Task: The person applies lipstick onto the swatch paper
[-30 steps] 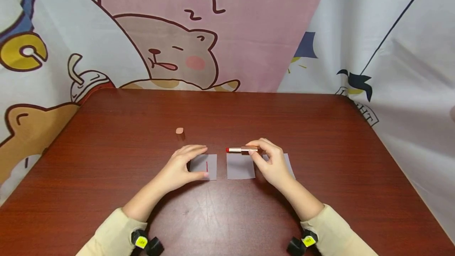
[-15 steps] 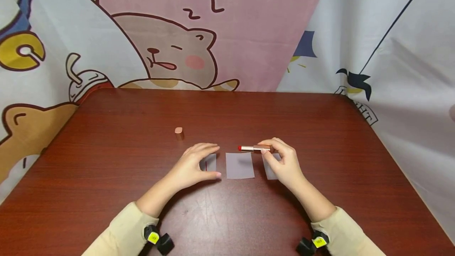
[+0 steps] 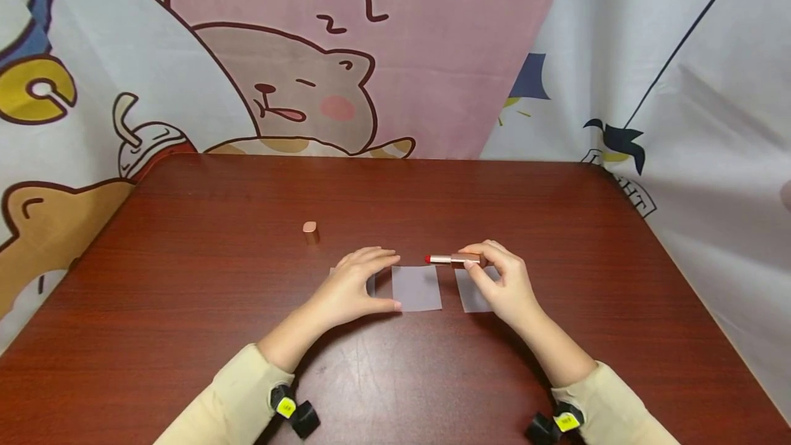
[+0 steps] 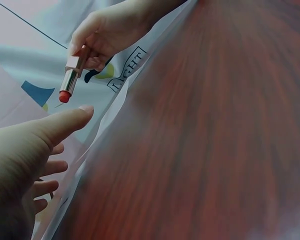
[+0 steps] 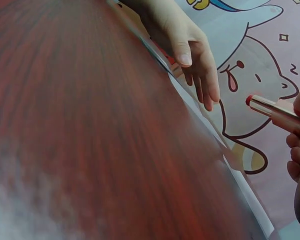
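Note:
My right hand (image 3: 502, 280) pinches an uncapped lipstick (image 3: 441, 259) by its rose-gold base, its red tip pointing left. The lipstick lies level over the gap between the middle paper square (image 3: 417, 288) and the right paper square (image 3: 472, 299), near their far edges. My left hand (image 3: 352, 287) holds nothing; thumb and fingers are spread apart, with the tips at the middle square's left edge. Beneath that hand most of the left paper square (image 3: 371, 285) is hidden. In the left wrist view, the red bullet (image 4: 65, 96) sits beyond my left thumb.
The lipstick cap (image 3: 311, 233) stands on the brown table (image 3: 247, 204), behind and left of the papers. A printed cloth (image 3: 432, 53) hangs along the table's far edge and continues at both sides.
Both hands have shifted right. My left hand went from the left square, whose red line is now covered, to the middle square's edge; the lipstick moved right with my right hand.

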Action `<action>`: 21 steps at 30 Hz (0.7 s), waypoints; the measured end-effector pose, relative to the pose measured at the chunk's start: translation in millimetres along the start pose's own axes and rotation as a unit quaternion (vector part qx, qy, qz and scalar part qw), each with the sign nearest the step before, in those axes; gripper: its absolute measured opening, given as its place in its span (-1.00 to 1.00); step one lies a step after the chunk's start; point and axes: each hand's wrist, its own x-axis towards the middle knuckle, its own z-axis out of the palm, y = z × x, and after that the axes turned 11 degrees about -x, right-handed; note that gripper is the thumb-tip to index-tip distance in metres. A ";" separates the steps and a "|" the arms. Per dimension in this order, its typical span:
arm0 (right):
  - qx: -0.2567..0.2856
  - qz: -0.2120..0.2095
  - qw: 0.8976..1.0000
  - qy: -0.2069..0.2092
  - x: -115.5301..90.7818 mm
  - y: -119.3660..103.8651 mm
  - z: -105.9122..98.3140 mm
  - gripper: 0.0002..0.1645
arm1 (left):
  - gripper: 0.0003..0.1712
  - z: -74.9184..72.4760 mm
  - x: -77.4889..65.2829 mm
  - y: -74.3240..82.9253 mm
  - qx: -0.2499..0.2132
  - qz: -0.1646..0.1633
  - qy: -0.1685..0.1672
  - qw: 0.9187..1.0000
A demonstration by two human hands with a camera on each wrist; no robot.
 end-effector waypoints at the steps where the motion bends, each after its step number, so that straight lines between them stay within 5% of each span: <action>1: -0.003 -0.001 1.000 0.001 -0.1 0.3 -0.6 -0.75 | -0.12 0.8 1.1 0.5 0.000 0.003 -0.003 1.000; 21: -0.016 -0.024 0.999 -0.025 -0.4 2.1 2.4 -0.79 | -0.18 7.4 10.0 6.1 -0.004 -0.013 -0.052 0.999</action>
